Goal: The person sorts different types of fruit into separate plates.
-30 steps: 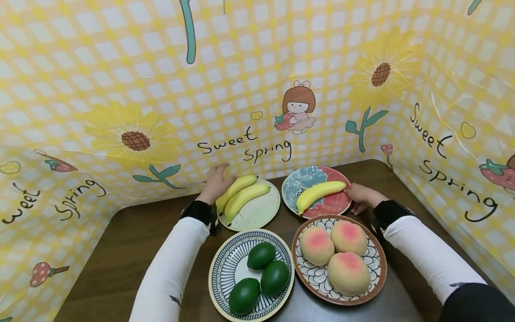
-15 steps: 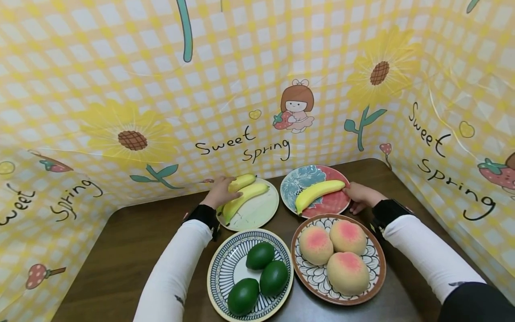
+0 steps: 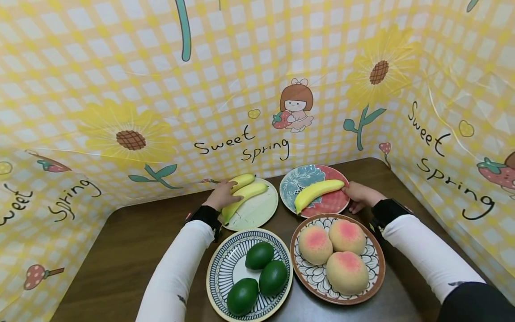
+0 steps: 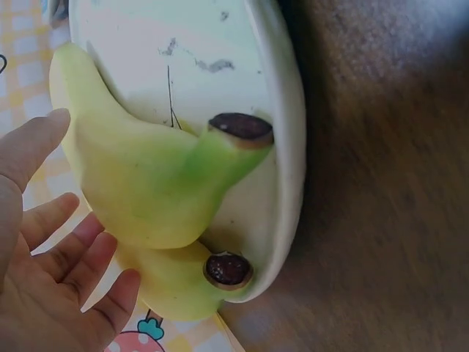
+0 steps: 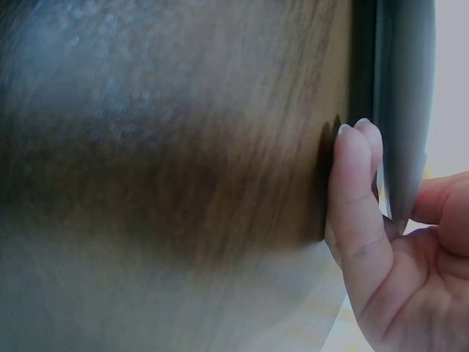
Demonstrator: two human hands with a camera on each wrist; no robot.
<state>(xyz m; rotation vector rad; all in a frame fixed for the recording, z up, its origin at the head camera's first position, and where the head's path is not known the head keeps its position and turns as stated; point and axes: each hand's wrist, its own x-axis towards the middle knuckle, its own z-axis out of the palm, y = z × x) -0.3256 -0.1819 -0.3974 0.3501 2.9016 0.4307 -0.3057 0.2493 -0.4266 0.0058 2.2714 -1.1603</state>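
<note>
Left hand (image 3: pixel 222 195) open, fingers loose against two bananas (image 3: pixel 243 193) on pale green plate (image 3: pixel 257 212). Right hand (image 3: pixel 359 194) pinches rim of red floral plate (image 3: pixel 327 203), thumb above, fingers beneath.

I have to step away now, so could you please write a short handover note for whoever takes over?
Left hand: open, reaching over the two bananas on the pale green plate; no grip yet.
Right hand: fingers pinch the rim of the red and blue plate, which carries one banana.
Done: nothing lifted.
Left: grasping the bananas, probably.
</note>
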